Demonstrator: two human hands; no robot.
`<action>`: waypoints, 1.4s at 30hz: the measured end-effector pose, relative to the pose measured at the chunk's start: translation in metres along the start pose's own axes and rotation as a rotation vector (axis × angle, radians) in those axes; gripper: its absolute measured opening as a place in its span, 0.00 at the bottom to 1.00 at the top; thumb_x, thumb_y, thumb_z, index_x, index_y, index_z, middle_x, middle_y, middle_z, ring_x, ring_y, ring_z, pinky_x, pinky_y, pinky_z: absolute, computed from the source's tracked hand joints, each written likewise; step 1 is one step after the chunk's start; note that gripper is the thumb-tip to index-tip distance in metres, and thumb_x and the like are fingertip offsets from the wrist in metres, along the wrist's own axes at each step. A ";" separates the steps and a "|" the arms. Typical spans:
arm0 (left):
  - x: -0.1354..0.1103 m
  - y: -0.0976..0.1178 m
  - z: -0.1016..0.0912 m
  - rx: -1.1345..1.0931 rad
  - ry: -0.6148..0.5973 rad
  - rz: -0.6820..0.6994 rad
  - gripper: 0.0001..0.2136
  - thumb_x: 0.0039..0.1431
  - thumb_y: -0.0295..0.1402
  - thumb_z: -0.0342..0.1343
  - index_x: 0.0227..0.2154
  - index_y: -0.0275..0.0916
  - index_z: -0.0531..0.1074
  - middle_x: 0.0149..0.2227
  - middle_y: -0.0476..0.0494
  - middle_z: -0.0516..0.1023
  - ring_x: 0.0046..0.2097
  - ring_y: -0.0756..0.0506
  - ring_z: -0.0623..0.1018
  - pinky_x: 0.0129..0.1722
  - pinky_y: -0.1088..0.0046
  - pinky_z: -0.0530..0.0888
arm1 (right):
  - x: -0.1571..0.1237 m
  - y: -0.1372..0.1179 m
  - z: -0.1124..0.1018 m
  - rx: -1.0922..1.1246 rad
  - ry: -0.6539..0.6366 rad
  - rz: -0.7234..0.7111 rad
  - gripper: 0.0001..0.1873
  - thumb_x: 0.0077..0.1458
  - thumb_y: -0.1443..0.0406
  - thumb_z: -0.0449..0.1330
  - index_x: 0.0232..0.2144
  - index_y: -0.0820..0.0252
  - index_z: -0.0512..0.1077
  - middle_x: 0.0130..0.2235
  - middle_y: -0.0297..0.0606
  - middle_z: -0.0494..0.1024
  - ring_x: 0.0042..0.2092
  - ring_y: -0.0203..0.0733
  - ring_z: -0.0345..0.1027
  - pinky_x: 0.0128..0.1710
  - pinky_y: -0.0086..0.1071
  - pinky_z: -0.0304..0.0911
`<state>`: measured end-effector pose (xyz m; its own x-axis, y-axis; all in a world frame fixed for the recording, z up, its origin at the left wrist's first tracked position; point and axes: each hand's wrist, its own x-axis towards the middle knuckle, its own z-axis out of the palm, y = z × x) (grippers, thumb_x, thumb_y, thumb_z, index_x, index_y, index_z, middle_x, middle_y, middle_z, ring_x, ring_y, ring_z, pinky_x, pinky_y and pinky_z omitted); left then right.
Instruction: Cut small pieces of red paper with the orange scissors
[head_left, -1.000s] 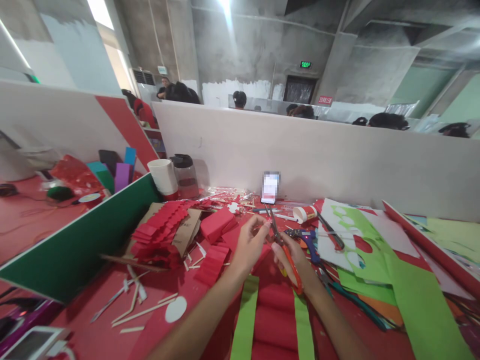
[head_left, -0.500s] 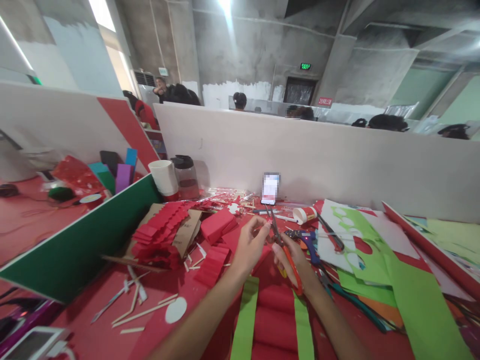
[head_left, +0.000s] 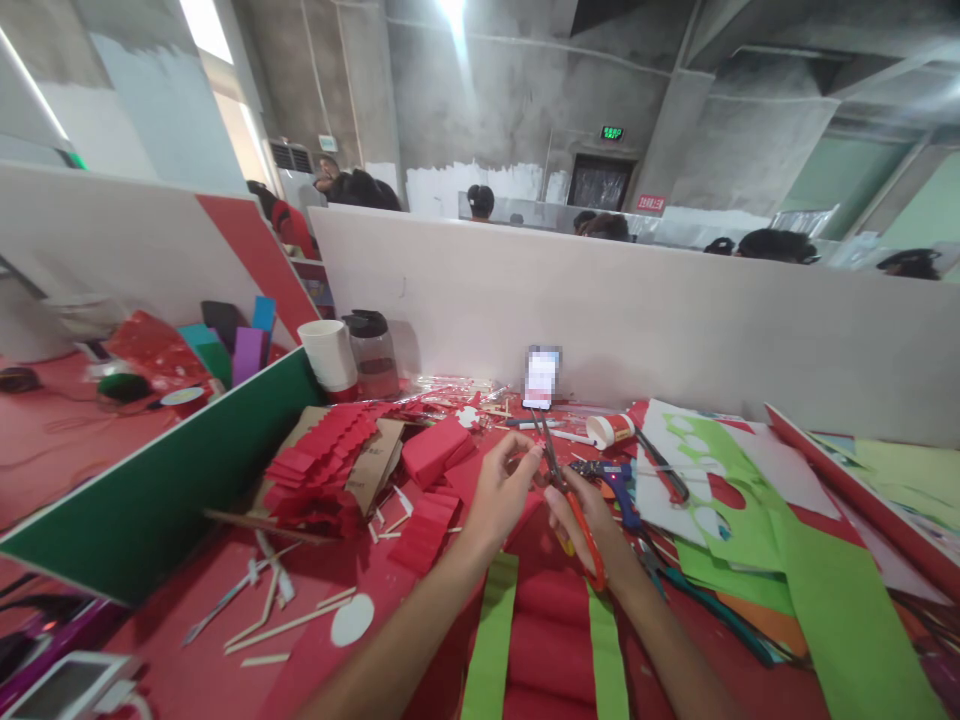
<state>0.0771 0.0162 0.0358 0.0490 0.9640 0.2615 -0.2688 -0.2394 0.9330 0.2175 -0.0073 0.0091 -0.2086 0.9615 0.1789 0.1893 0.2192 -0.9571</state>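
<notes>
My right hand grips orange-handled scissors, blades pointing up and away over the red table. My left hand is pinched at the fingertips just left of the blades, holding something small that I cannot make out. Below both hands lie two light-green paper strips across red paper rolls. Folded red paper pieces sit left of my left hand.
A blue glue gun, a paper cup on its side and green, white and red sheets lie at the right. A phone leans on the white partition. A cup, a bottle, a green divider and wooden sticks are at the left.
</notes>
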 end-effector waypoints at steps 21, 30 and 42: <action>0.002 0.002 -0.005 0.044 0.027 -0.014 0.11 0.59 0.38 0.57 0.28 0.39 0.64 0.24 0.54 0.68 0.25 0.52 0.69 0.29 0.77 0.67 | -0.001 -0.009 -0.001 -0.062 -0.049 -0.019 0.14 0.62 0.54 0.57 0.33 0.58 0.68 0.25 0.30 0.67 0.24 0.35 0.60 0.24 0.26 0.59; 0.003 -0.004 -0.009 0.046 0.025 0.001 0.10 0.60 0.39 0.57 0.29 0.39 0.66 0.25 0.54 0.68 0.27 0.52 0.70 0.30 0.77 0.67 | -0.001 -0.005 -0.002 -0.055 -0.055 -0.004 0.15 0.60 0.52 0.60 0.34 0.58 0.68 0.27 0.31 0.69 0.25 0.35 0.60 0.25 0.26 0.58; 0.006 0.001 -0.009 0.093 0.068 -0.053 0.10 0.56 0.38 0.58 0.26 0.38 0.68 0.22 0.53 0.70 0.24 0.52 0.69 0.28 0.76 0.66 | -0.001 -0.009 -0.006 -0.110 -0.099 -0.032 0.12 0.62 0.55 0.58 0.37 0.58 0.68 0.28 0.31 0.70 0.27 0.37 0.64 0.27 0.28 0.61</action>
<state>0.0683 0.0231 0.0360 -0.0053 0.9804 0.1967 -0.1770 -0.1945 0.9648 0.2222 -0.0093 0.0190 -0.3085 0.9340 0.1804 0.2835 0.2713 -0.9198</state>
